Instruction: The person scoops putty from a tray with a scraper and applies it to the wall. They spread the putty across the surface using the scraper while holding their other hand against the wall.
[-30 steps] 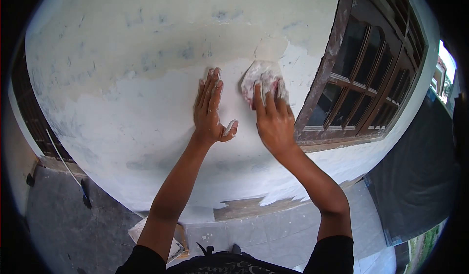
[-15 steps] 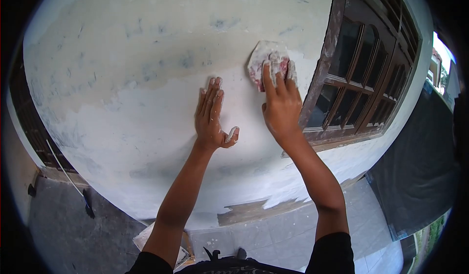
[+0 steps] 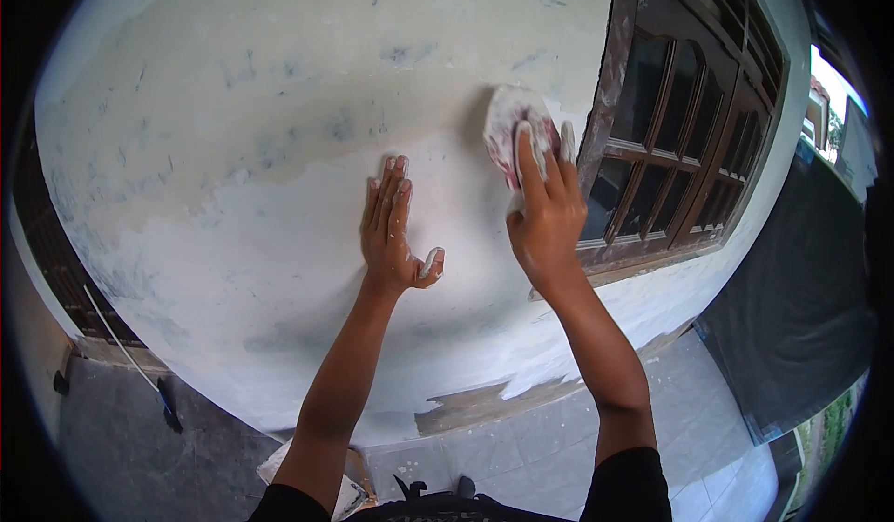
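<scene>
My right hand (image 3: 549, 205) grips a putty scraper (image 3: 507, 126), a rounded flat blade smeared with white and reddish patches. The fingers press over its face, and it stands up close to the wall, just left of the window frame. White filler coats those fingertips. To the left, my left hand (image 3: 391, 229) is stretched out against the wall (image 3: 279, 233), fingers pointing up and thumb out to the side. Its fingertips and thumb are white with filler too. Around both hands the wall is coated white, with a beige, blue-marked area above.
A brown wooden window (image 3: 670, 140) with glass panes is at the right. Dark sheeting (image 3: 773, 308) hangs beyond it. A long-handled broom (image 3: 168, 406) leans at lower left. By my left forearm, a white-smeared container (image 3: 349, 494) stands on the grey tiled floor (image 3: 503, 443).
My right hand has moved the scraper rightward, nearer the window frame, and the blade has turned more edge-on. My left hand stays flat on the wall. The view has shifted slightly right.
</scene>
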`<state>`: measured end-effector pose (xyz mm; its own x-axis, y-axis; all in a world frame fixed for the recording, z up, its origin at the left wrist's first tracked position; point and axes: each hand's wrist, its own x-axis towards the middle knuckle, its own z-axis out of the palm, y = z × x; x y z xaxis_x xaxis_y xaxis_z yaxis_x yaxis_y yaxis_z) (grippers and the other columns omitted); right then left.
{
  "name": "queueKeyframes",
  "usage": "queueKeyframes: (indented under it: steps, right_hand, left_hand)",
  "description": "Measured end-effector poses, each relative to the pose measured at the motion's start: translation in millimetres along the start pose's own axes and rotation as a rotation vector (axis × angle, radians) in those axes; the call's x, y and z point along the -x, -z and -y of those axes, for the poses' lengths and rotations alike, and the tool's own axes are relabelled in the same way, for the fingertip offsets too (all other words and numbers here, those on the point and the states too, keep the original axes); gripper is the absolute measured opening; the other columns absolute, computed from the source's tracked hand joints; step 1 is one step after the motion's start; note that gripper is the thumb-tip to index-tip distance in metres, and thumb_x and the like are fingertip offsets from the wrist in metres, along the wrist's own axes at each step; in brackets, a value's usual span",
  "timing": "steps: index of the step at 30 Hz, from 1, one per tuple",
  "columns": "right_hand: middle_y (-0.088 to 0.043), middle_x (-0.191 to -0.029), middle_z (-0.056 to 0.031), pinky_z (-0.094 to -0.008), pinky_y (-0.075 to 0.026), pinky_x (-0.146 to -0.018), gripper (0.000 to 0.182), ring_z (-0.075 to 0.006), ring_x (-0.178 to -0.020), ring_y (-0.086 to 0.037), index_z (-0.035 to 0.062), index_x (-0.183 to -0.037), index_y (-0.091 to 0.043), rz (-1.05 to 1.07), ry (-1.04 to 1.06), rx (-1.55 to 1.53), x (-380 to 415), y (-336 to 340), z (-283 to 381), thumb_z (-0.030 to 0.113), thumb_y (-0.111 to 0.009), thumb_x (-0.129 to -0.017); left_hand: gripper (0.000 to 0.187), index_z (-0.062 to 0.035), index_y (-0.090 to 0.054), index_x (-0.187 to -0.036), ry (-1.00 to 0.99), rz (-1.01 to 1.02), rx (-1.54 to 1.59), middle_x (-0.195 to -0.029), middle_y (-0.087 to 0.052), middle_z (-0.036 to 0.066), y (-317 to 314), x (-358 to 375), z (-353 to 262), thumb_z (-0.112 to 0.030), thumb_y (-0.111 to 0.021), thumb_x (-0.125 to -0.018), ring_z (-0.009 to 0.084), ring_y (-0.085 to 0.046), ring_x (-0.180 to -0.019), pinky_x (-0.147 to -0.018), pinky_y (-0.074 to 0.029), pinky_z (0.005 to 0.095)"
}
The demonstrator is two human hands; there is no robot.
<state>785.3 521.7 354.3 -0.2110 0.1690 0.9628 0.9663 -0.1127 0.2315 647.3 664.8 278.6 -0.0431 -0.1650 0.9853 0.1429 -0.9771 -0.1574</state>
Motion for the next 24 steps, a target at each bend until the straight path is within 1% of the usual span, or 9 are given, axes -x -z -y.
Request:
queueKeyframes:
  steps: [3,5,9,11,15,18,20,23,24]
  right_hand:
    - [-0.063,-0.105,-0.0178,-0.0395,-0.051,-0.069,0.074,-0.0317,-0.081,-0.059,0.0037,-0.132,-0.054,0.011,0.047,0.077,-6,-18,1,-0.008,-0.061,-0.06]
    - [-0.061,-0.103,-0.0206,-0.0432,-0.049,-0.074,0.084,-0.0348,-0.084,-0.057,0.0024,-0.136,-0.05,0.11,0.039,0.036,13,-30,2,-0.01,-0.063,-0.054]
    - [-0.06,-0.103,-0.0224,-0.0414,-0.049,-0.071,0.084,-0.0338,-0.082,-0.056,0.001,-0.136,-0.049,0.229,0.032,-0.021,61,-19,12,-0.009,-0.062,-0.054]
    - [-0.06,-0.104,-0.0179,-0.0413,-0.051,-0.073,0.076,-0.0329,-0.087,-0.059,0.0017,-0.136,-0.05,0.252,0.019,-0.047,70,-10,15,-0.006,-0.06,-0.06]
    - [-0.056,-0.12,-0.0282,-0.0485,-0.048,-0.087,0.078,-0.0492,-0.12,-0.05,0.0003,-0.135,-0.05,0.149,-0.084,-0.12,40,0,8,-0.011,-0.058,-0.058]
    - [-0.058,-0.116,-0.0253,-0.0468,-0.05,-0.082,0.077,-0.0445,-0.11,-0.057,0.0013,-0.135,-0.051,0.068,-0.075,-0.04,2,-12,6,-0.011,-0.058,-0.06]
    - [-0.06,-0.11,-0.0196,-0.0434,-0.05,-0.075,0.076,-0.0355,-0.093,-0.06,0.0028,-0.135,-0.051,-0.007,0.018,0.034,-7,-26,4,-0.011,-0.058,-0.061]
    - [-0.061,-0.108,-0.0224,-0.0435,-0.049,-0.08,0.086,-0.037,-0.087,-0.056,0.0063,-0.136,-0.052,0.095,-0.039,-0.031,15,-41,7,-0.013,-0.061,-0.053]
    - [-0.06,-0.103,-0.0139,-0.0392,-0.048,-0.068,0.077,-0.0281,-0.078,-0.055,0.0046,-0.136,-0.051,0.036,0.032,0.037,26,-44,6,-0.008,-0.06,-0.06]
  left_hand:
    - [0.075,-0.0027,-0.031,-0.145,0.0,0.005,0.004,-0.143,-0.042,0.026,1,0,0,-0.043,-0.046,-0.084,0.0408,-0.041,-0.134,-0.112,-0.024,0.0529]
    - [0.075,-0.0027,-0.032,-0.145,-0.002,0.007,0.002,-0.143,-0.043,0.026,1,0,0,-0.043,-0.046,-0.084,0.0408,-0.041,-0.134,-0.112,-0.024,0.0529]
    - [0.074,-0.0027,-0.034,-0.144,-0.015,0.019,0.0,-0.143,-0.043,0.025,1,-2,-1,-0.042,-0.047,-0.083,0.0404,-0.041,-0.134,-0.113,-0.024,0.0527]
    - [0.074,-0.0023,-0.034,-0.144,-0.014,0.023,-0.008,-0.143,-0.043,0.025,1,-3,-2,-0.042,-0.047,-0.083,0.0402,-0.04,-0.135,-0.113,-0.024,0.0527]
    - [0.078,-0.0018,-0.031,-0.145,-0.009,0.061,0.008,-0.145,-0.04,0.026,-1,1,1,-0.042,-0.05,-0.081,0.0434,-0.038,-0.135,-0.113,-0.019,0.0566]
    - [0.077,-0.0019,-0.031,-0.145,-0.005,0.056,0.017,-0.145,-0.04,0.026,0,2,1,-0.042,-0.05,-0.081,0.0431,-0.038,-0.135,-0.113,-0.019,0.0562]
    - [0.077,-0.0019,-0.031,-0.145,-0.003,0.057,0.017,-0.144,-0.041,0.026,0,1,1,-0.041,-0.05,-0.081,0.0432,-0.038,-0.135,-0.112,-0.019,0.0564]
    - [0.077,-0.0021,-0.032,-0.145,0.005,0.063,0.018,-0.144,-0.041,0.026,2,1,0,-0.04,-0.051,-0.08,0.0434,-0.039,-0.135,-0.112,-0.02,0.0568]
    - [0.077,-0.0023,-0.032,-0.145,0.009,0.063,0.021,-0.144,-0.041,0.026,2,0,0,-0.04,-0.051,-0.08,0.0434,-0.039,-0.134,-0.112,-0.02,0.0569]
